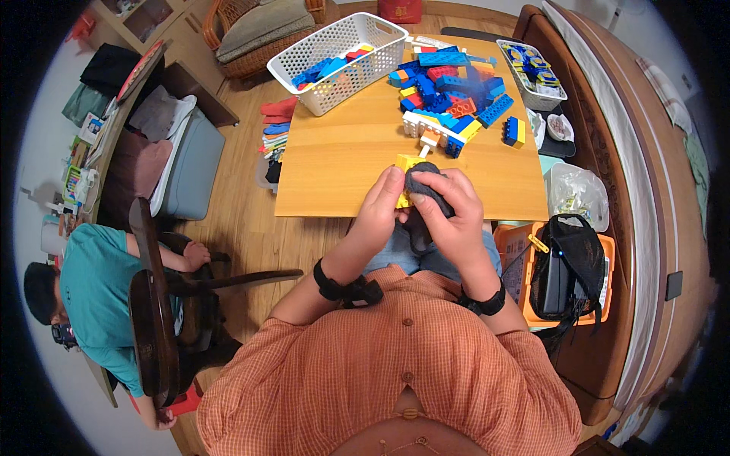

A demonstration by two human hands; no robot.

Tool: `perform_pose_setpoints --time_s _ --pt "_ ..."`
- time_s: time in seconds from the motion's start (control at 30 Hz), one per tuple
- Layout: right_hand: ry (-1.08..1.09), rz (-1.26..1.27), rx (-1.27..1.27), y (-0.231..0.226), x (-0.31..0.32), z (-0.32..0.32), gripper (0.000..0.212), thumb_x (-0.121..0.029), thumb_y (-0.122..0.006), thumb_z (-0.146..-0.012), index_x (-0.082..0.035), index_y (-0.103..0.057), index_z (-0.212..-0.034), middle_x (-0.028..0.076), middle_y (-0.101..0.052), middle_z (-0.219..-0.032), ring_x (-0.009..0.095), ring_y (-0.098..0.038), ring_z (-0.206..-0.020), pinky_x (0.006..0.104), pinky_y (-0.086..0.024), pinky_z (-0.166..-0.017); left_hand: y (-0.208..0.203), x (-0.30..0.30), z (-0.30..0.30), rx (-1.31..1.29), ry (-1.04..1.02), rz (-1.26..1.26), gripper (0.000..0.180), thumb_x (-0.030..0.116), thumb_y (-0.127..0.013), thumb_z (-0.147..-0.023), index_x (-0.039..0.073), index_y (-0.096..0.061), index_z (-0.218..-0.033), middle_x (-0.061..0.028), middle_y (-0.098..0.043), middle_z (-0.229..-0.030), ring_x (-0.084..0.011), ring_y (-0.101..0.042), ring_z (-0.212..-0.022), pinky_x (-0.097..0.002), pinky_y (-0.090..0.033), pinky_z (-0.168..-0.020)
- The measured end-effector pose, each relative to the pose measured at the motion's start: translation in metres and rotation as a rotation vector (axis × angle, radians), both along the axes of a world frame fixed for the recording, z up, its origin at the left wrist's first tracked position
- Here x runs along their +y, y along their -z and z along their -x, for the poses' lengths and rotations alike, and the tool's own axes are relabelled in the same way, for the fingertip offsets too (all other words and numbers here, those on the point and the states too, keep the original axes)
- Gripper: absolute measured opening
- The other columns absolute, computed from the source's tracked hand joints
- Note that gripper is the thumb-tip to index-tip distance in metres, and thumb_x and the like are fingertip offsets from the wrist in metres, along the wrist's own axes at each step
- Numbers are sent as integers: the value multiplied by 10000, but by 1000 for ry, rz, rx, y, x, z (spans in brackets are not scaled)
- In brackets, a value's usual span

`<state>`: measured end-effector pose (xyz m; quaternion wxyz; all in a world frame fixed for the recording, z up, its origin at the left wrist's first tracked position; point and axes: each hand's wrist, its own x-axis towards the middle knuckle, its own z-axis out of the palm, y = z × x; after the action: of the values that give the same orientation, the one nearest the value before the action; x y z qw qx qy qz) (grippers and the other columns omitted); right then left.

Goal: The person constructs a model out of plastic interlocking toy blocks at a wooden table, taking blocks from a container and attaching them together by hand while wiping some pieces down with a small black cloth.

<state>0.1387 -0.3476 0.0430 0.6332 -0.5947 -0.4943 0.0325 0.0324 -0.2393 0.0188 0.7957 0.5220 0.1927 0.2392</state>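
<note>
My left hand (pixel 379 204) is closed on a yellow toy brick (pixel 404 163) just over the table's near edge. A white piece sticks up beyond the brick, and I cannot tell whether it is joined to it. In my right hand (pixel 458 211) is a dark grey cloth (pixel 430 185), bunched under the fingers and pressed against the brick's right side. The cloth's loose end hangs below between my hands. Beyond them lies a pile of blue, red, yellow and white toy bricks (pixel 456 85). A blue and yellow brick (pixel 514 132) stands apart at the pile's right.
A white perforated basket (pixel 351 72) holding bricks stands at the table's (pixel 334 163) far left. Another basket (pixel 541 99) with blue and yellow packets is at the right. An orange bin (pixel 604 304) with a black mesh bag is at lower right. A person (pixel 99 289) sits left.
</note>
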Motion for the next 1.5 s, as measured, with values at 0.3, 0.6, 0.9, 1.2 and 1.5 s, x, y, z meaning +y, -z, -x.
perform_pose_setpoints --time_s 0.3,0.6,0.9,1.2,1.5 --pt "60 57 6 4 -3 -7 246 -56 -723 -814 -53 -728 -1061 135 -652 -917 271 -644 -818 336 -520 -719 -1 4 2 -181 48 144 489 451 -314 -1086 33 -554 -1164 -31 -598 -938 -102 -512 -726 -251 -415 -620" --pt "-3 45 -29 10 3 -5 245 -48 -714 -810 -53 -721 -1054 131 -654 -930 272 -649 -852 344 -523 -752 -8 3 1 -94 -55 -3 406 390 -460 -1058 36 -520 -1248 -22 -584 -1051 -69 -529 -847 -210 -443 -697" --pt "-121 119 -52 27 4 -9 236 -82 -727 -811 -64 -724 -1047 117 -648 -906 266 -638 -824 336 -515 -719 -22 81 -29 -139 -388 -407 453 137 -702 -928 -21 -519 -1311 -71 -613 -1203 -143 -599 -1053 -280 -478 -934" --pt "-71 155 67 32 3 -21 209 -71 -729 -816 -51 -729 -1024 117 -652 -907 254 -643 -837 331 -514 -738 -13 288 -28 569 -804 -1261 467 238 -759 -819 47 -628 -1224 -187 -600 -1190 -349 -553 -1148 -435 -441 -1004" --pt "-74 174 118 48 16 -33 205 -80 -730 -831 -42 -725 -1032 117 -657 -911 249 -644 -850 325 -511 -751 -80 159 -44 74 -456 -1306 376 164 -697 -874 36 -636 -1222 -140 -585 -1306 -273 -544 -1241 -377 -418 -1053"
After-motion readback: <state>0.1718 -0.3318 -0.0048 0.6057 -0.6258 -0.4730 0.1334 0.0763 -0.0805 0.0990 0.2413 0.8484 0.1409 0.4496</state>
